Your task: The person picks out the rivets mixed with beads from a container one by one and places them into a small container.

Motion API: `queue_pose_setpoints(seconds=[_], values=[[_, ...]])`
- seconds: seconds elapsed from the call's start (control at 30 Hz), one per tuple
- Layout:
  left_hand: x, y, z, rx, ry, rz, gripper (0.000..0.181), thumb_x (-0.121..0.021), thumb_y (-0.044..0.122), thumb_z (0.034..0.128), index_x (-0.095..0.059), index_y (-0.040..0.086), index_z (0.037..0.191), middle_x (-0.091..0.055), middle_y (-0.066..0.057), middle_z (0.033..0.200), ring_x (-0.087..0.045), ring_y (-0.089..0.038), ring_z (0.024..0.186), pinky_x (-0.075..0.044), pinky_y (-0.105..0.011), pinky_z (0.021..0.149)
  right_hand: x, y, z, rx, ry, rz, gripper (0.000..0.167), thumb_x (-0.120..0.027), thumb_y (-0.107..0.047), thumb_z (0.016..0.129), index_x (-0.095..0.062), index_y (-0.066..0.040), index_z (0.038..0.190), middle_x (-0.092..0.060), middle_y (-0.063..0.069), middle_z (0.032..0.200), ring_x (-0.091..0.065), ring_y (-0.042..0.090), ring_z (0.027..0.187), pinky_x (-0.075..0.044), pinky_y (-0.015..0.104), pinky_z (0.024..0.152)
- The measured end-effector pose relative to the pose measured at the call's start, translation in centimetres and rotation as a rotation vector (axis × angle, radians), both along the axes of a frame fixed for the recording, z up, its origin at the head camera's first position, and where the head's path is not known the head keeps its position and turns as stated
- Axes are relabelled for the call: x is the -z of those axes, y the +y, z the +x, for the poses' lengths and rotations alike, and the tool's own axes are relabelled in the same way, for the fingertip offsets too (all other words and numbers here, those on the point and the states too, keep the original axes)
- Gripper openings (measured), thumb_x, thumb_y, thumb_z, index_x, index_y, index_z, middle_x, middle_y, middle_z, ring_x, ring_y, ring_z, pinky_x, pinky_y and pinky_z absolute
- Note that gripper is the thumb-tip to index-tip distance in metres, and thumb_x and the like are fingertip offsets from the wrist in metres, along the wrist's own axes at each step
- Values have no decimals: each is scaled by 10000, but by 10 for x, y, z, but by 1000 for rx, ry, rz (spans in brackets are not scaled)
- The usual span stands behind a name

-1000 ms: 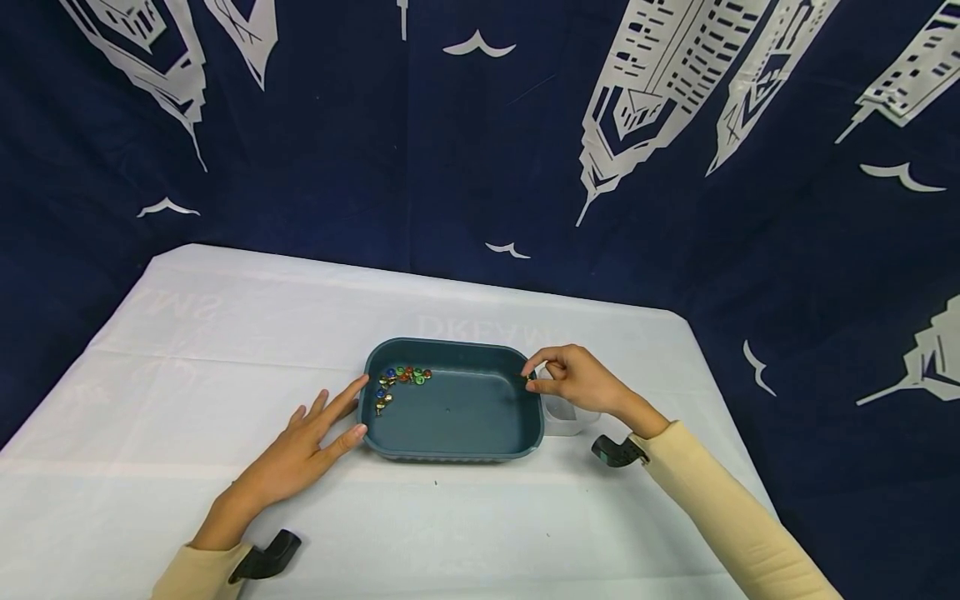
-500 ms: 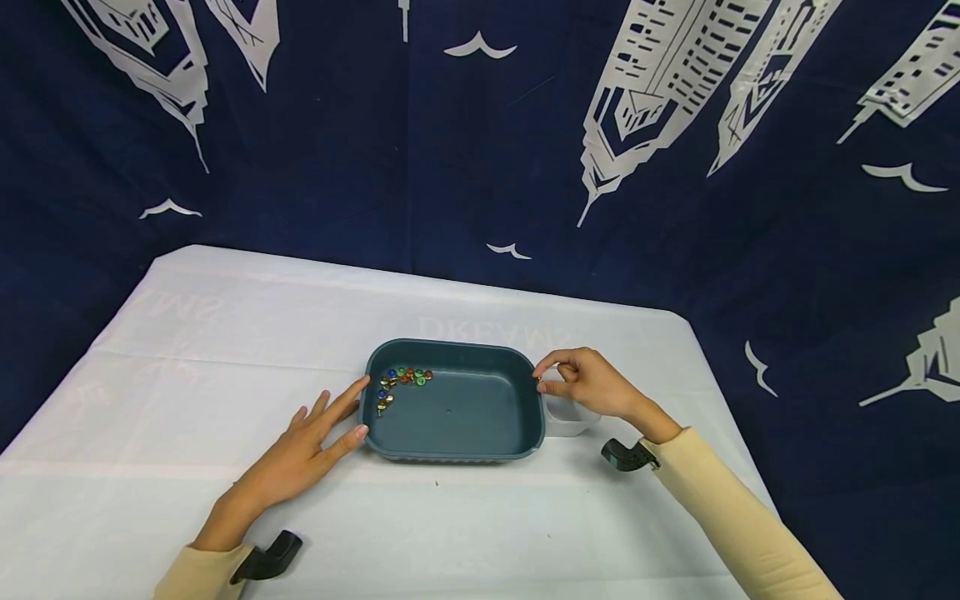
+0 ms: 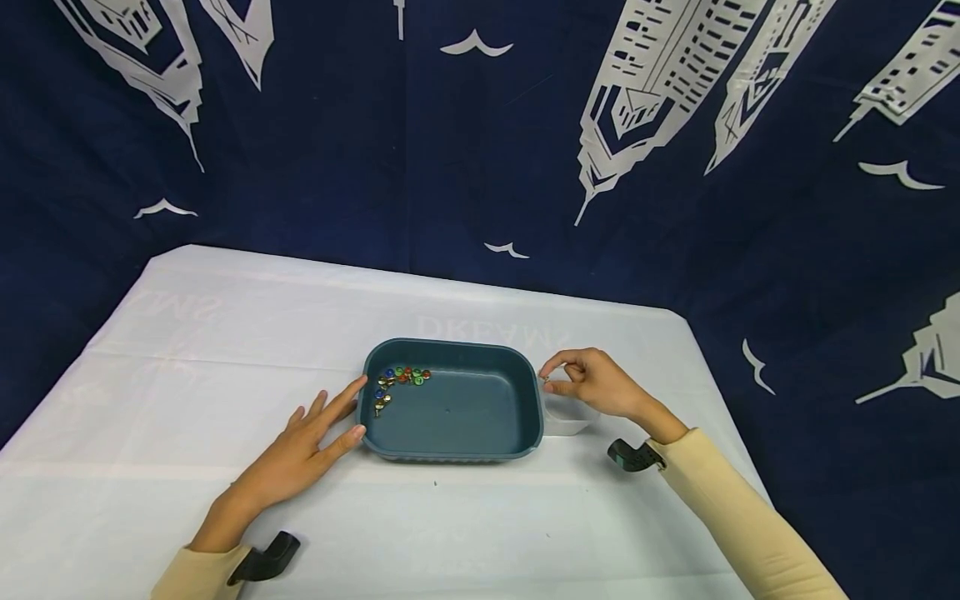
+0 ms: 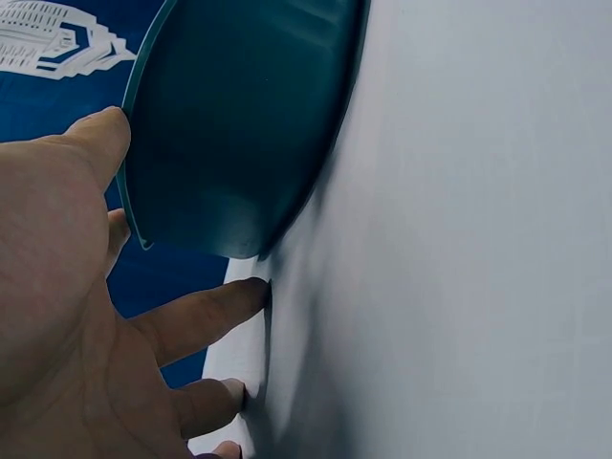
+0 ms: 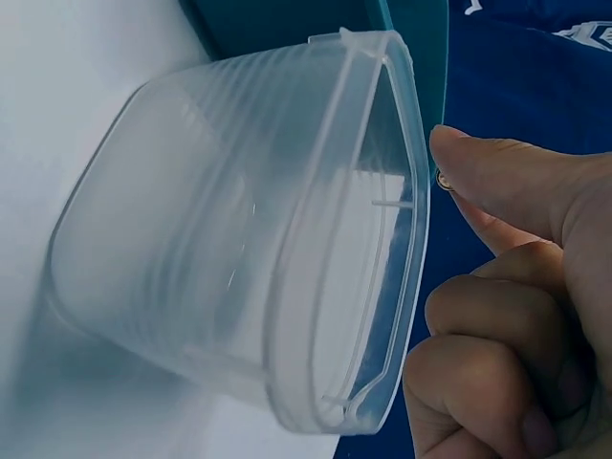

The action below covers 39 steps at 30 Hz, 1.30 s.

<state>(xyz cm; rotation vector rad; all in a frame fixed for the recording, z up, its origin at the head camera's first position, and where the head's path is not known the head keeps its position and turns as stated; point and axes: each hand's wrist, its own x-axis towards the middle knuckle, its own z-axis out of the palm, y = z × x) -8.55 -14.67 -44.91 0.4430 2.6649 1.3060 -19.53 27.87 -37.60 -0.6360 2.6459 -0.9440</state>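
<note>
A dark teal tub [image 3: 457, 417] lies in the middle of the table. Several small shiny pieces [image 3: 401, 377], red, green, blue and gold, sit along its left end. My left hand [image 3: 288, 462] touches the tub's left rim with thumb and forefinger, the other fingers spread. Between thumb and forefinger my right hand [image 3: 596, 385] pinches a small round gold piece [image 5: 443, 180], whose exact kind is too small to tell. That hand is just above a clear plastic box [image 5: 220, 229] standing against the tub's right end; its other fingers are curled.
White cloth [image 3: 480, 525] covers the table, and a dark blue printed curtain [image 3: 480, 150] hangs behind it. Black wrist cameras sit at both sleeves. A tiny dark speck lies in front of the tub.
The right hand has moved right, from over the tub's right rim to above the clear box, still pinching the small gold piece. The left hand stays at the tub's rim.
</note>
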Motion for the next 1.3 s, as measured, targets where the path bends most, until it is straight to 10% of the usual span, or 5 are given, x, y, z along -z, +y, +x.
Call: queue_pose_setpoints(seconds=[1.3], values=[[0,0,0,-1,-9,3,665,-530,448,1031,-179,417,1595,-510,-197,1478,-82,-595,1470,-15,-789,1104,2,9,2,13,-25,-6,223,-784,-179,880,-742,-42,1051,-228,-83,565,-237,48,529,-468,229,764]])
